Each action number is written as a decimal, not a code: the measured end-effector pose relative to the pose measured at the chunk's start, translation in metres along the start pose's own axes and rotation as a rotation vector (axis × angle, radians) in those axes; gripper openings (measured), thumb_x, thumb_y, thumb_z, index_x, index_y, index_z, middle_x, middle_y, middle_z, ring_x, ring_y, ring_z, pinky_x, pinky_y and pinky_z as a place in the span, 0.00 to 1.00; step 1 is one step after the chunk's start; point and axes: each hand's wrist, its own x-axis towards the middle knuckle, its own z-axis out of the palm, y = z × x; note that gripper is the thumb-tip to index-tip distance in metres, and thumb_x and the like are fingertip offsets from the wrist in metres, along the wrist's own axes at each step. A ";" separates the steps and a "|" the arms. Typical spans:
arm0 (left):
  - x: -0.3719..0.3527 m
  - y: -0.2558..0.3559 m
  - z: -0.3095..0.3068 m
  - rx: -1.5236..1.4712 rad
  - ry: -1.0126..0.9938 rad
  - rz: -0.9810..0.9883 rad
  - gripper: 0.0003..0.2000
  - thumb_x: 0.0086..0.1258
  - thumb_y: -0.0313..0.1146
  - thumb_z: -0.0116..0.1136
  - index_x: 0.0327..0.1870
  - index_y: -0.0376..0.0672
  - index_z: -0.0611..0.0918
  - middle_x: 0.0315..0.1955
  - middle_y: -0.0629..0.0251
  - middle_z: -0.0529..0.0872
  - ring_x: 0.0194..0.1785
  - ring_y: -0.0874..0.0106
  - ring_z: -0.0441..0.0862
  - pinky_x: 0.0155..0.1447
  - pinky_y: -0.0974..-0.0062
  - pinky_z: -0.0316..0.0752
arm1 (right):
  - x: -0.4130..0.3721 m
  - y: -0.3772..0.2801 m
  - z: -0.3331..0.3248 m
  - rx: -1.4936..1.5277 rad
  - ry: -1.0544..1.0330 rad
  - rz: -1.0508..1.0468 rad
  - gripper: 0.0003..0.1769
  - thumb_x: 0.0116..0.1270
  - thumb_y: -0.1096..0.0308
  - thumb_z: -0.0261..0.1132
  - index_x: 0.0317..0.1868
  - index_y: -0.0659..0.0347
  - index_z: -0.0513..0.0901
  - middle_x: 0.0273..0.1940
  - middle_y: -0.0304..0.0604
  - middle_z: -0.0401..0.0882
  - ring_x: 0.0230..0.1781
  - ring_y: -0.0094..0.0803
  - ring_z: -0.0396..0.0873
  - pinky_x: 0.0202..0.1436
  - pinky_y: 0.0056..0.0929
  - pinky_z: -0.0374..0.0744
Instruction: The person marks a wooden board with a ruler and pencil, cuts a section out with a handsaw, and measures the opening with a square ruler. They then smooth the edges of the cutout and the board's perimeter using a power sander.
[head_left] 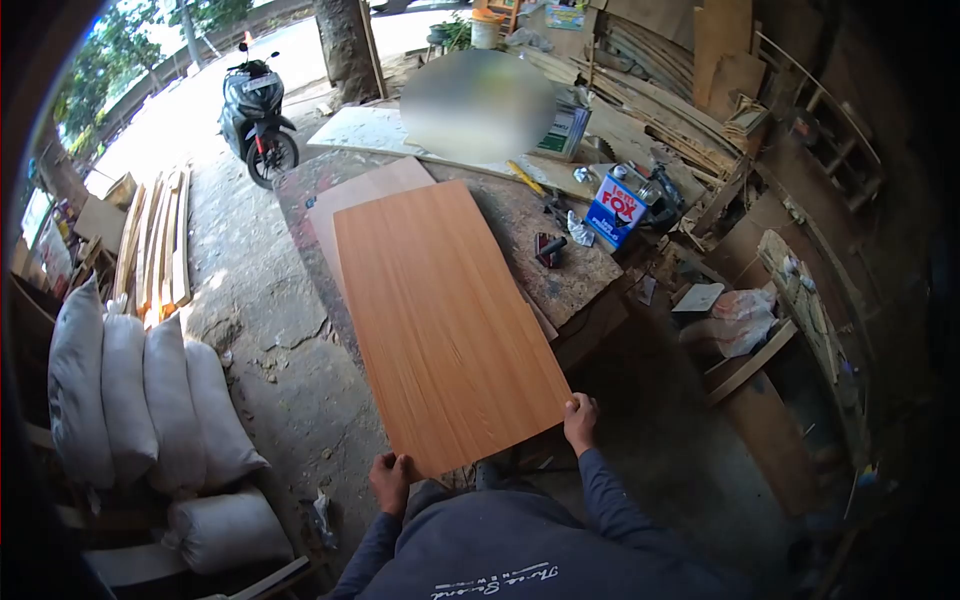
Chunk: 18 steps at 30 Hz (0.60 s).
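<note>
A rectangular wood-grain board [440, 320] lies over the workbench [560, 270], its near end sticking out toward my body. My left hand [390, 480] grips the near left corner, thumb on top and fingers curled at the edge. At the near right corner, my right hand [580, 420] is closed on the same board. Beneath the board, a paler thin sheet [385, 185] shows along the far and left sides.
A blue FOX can [614, 212] and a small dark tool [549, 250] sit right of the board. White sacks [125, 390] and timber strips [155, 240] lie left. A motorcycle [258, 115] stands beyond; offcuts [660, 110] fill the back right.
</note>
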 end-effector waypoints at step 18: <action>-0.008 0.004 0.017 0.674 -0.595 1.075 0.36 0.76 0.52 0.62 0.81 0.44 0.71 0.86 0.51 0.57 0.89 0.52 0.50 0.88 0.46 0.44 | 0.029 0.040 0.017 0.036 -0.045 0.095 0.06 0.64 0.73 0.73 0.39 0.62 0.84 0.36 0.49 0.87 0.41 0.42 0.87 0.49 0.41 0.84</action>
